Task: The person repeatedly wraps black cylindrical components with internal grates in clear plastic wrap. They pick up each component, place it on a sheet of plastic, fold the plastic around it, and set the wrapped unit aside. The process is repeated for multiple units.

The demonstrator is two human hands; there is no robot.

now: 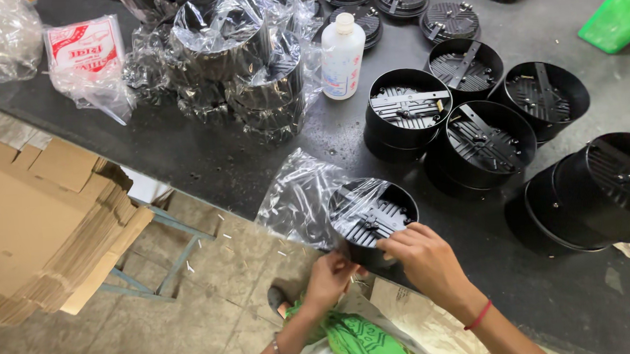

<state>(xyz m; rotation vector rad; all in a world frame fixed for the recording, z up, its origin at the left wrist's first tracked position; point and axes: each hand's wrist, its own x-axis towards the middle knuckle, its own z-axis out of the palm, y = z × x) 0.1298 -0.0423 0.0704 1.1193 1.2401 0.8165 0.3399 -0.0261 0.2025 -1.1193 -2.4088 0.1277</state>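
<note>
At the dark table's near edge, left hand and right hand both gripped one plastic-bagged black housing; four unbagged housings stood behind.

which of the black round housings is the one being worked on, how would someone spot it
On the dark worktable, look at the near edge, left of the open black housings. There the bagged housing sits under the left hand and right hand. It alone at that edge is half inside a clear plastic bag.
</note>
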